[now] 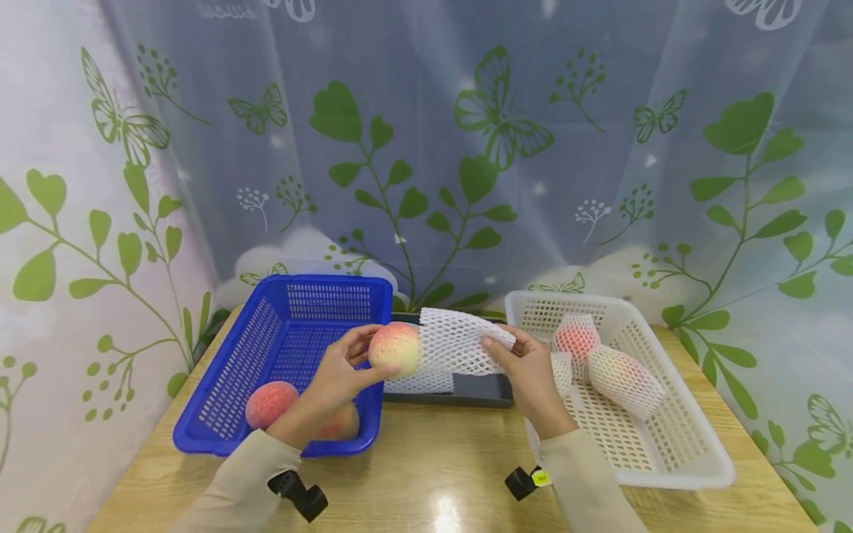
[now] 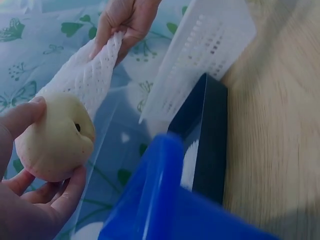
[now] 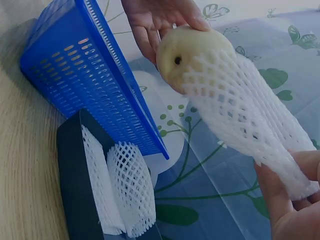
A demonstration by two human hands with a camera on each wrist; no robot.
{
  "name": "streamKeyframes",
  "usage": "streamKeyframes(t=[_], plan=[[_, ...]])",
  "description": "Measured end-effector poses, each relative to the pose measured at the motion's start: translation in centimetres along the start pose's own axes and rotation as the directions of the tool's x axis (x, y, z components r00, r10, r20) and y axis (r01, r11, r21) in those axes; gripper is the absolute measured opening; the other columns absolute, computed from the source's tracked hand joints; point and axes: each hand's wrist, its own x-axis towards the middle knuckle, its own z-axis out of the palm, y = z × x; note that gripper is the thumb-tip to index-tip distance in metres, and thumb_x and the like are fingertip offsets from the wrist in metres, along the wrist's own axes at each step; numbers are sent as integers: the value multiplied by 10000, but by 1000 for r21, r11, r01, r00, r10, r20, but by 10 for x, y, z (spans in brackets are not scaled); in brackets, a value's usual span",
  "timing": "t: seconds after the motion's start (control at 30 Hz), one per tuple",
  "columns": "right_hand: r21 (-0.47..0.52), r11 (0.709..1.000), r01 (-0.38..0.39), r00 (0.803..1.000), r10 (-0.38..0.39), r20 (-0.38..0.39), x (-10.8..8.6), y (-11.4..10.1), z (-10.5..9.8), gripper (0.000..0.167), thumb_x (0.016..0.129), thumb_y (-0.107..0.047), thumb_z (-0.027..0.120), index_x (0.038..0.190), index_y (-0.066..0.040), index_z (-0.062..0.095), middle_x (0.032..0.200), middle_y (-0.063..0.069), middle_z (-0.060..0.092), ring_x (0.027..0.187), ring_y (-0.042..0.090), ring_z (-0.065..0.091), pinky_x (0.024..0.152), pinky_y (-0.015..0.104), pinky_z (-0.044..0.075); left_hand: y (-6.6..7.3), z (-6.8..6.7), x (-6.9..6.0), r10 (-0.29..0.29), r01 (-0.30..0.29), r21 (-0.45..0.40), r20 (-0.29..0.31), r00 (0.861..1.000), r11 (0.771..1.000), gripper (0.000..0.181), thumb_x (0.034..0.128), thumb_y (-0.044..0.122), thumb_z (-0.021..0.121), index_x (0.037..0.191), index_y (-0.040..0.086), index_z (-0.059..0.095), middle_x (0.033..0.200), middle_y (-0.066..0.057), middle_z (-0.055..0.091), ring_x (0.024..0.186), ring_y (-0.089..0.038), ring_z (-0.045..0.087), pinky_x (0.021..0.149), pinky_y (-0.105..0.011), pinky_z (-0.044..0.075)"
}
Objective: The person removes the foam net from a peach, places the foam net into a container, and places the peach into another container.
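Note:
A yellow-and-red peach point(image 1: 395, 349) is gripped by the left hand point(image 1: 340, 376), thumb on one side and fingers on the other. The right hand point(image 1: 529, 370) pinches the far end of a white foam net sleeve point(image 1: 460, 342). In the right wrist view the sleeve's near end point(image 3: 220, 95) covers part of the peach point(image 3: 192, 45). The left wrist view shows the peach's dark stem hollow facing the camera, with the left hand point(image 2: 40, 200) around its side and lower edge.
A blue basket point(image 1: 383, 311) at left holds a red peach point(image 1: 272, 404) and another partly behind the left forearm. The white basket point(image 1: 716, 459) at right holds several net-covered peaches point(image 1: 626, 376). Between them a dark tray point(image 1: 483, 388) holds foam net sleeves point(image 3: 132, 185).

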Motion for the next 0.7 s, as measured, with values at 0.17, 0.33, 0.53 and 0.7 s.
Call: streamKeyframes(t=[0.17,0.33,0.53,0.7], plan=[[102,995,-24,1000,23,4,14,2,6,356,911,-99,652,1235,21,568,935,-39,638,837,92,626,710,239,540,-4,-25,5,-39,41,57,-35,999,998,705,776,194,807,1380,106,455,1373,-141,525,1247,-311,498,970,-415,490],[131,990,-53,998,55,-6,28,4,17,332,913,-93,647,1222,9,584,880,-53,668,748,77,646,657,243,552,-5,-50,8,-73,80,102,-68,995,992,713,807,180,776,1405,57,408,1407,-200,478,1283,-356,462,1005,-466,455],[155,983,-95,994,101,-34,41,16,35,288,897,-58,655,1163,35,600,776,-60,666,640,61,619,580,215,518,-9,-80,12,-119,130,126,-88,989,984,768,832,219,757,1445,37,333,1445,-232,411,1287,-373,448,995,-428,464],[107,984,-141,984,151,-94,45,40,51,253,884,-64,668,1109,43,627,788,-26,645,629,67,577,559,227,485,-18,-104,16,-149,174,216,-128,981,961,822,826,298,760,1454,15,309,1424,-252,422,1272,-379,457,948,-412,487]])
